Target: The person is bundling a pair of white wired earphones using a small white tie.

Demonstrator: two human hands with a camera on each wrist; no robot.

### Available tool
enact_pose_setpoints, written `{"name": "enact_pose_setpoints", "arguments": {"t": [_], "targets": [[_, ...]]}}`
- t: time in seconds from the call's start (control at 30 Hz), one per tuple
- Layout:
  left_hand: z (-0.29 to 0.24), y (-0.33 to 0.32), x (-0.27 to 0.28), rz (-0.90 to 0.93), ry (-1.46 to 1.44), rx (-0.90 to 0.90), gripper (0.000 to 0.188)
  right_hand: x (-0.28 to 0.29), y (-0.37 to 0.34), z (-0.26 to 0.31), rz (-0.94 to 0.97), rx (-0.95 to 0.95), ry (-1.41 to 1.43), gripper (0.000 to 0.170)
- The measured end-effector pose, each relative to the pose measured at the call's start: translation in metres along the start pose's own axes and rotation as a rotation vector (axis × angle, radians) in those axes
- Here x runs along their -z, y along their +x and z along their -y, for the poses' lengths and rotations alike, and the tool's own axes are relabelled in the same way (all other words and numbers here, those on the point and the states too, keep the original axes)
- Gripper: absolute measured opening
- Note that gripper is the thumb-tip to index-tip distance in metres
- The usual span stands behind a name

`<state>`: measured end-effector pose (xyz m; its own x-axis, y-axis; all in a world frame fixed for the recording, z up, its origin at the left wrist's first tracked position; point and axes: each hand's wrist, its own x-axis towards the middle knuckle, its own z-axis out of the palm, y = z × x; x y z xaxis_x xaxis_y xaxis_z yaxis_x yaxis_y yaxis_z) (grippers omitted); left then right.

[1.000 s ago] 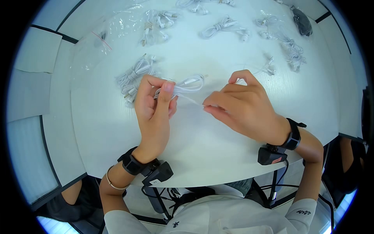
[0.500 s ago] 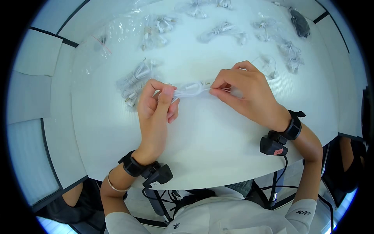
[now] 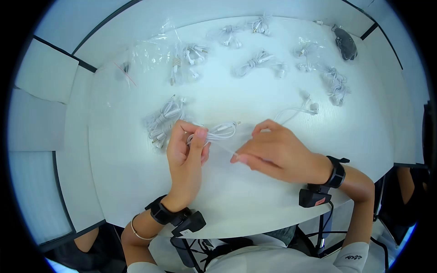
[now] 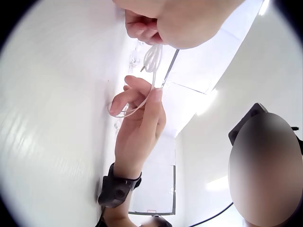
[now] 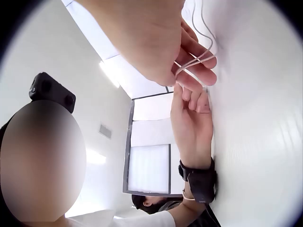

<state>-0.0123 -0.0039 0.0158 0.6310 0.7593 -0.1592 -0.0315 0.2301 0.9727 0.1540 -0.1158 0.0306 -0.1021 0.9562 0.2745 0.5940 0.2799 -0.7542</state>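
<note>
My left hand (image 3: 185, 157) grips a looped bundle of white earphone cable (image 3: 223, 130) between thumb and fingers. The loops stick out to the right, with a gold plug (image 3: 237, 123) at their far end. A strand runs from the bundle to my right hand (image 3: 277, 152), which pinches it between thumb and index finger. In the right wrist view two thin wires (image 5: 201, 32) pass across the right fingers. Beyond that hand the wires (image 3: 291, 109) curve over the table to the earbuds (image 3: 313, 108).
Left of my hands lies a pile of bundled earphones (image 3: 165, 119). Behind are more earphones in clear bags (image 3: 261, 63), and others at the right (image 3: 336, 86). A clear plastic bag (image 3: 125, 75) lies at the back left, a dark grey packet (image 3: 345, 43) at the back right.
My right hand moved up and outward along the strand, then came back down and toward me. The left hand keeps its grip on the bundle. The head view has tilted, showing more of the far edge.
</note>
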Motion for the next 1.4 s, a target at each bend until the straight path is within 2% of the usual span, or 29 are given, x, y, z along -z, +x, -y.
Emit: {"name": "enact_pose_setpoints", "arguments": {"t": [0.03, 0.1, 0.3, 0.43, 0.63, 0.73, 0.83, 0.93, 1.13, 1.4], "targets": [[-0.001, 0.0, -0.001, -0.001, 0.004, -0.001, 0.017, -0.001, -0.002, -0.001, 0.051, 0.023, -0.08, 0.009], [-0.003, -0.002, -0.003, -0.008, 0.014, 0.001, 0.018, -0.006, -0.004, 0.001, 0.033, 0.057, -0.081, 0.006], [-0.001, 0.0, -0.003, -0.003, 0.062, -0.057, 0.018, -0.003, -0.003, 0.004, -0.013, -0.028, -0.077, 0.005], [0.0, 0.0, -0.003, -0.002, 0.057, -0.069, 0.019, 0.0, -0.002, 0.007, 0.02, -0.184, 0.093, 0.009], [-0.003, -0.004, -0.005, 0.03, 0.019, -0.075, 0.016, 0.003, 0.002, 0.013, -0.051, -0.446, 0.409, 0.016], [-0.003, -0.004, -0.006, 0.008, 0.047, -0.084, 0.015, 0.014, 0.003, 0.015, 0.073, -0.527, 0.421, 0.019], [-0.003, -0.004, -0.006, 0.005, 0.056, -0.095, 0.016, 0.01, 0.004, 0.014, 0.034, -0.52, 0.446, 0.02], [-0.003, -0.003, -0.004, 0.003, 0.046, -0.093, 0.016, 0.01, 0.003, 0.009, 0.09, -0.483, 0.337, 0.016], [-0.004, -0.004, -0.004, -0.01, 0.022, -0.076, 0.017, 0.003, 0.002, 0.006, 0.002, -0.399, 0.269, 0.006], [-0.003, -0.003, -0.003, -0.006, 0.04, -0.074, 0.018, 0.001, 0.0, 0.003, -0.146, -0.228, 0.032, 0.009]]}}
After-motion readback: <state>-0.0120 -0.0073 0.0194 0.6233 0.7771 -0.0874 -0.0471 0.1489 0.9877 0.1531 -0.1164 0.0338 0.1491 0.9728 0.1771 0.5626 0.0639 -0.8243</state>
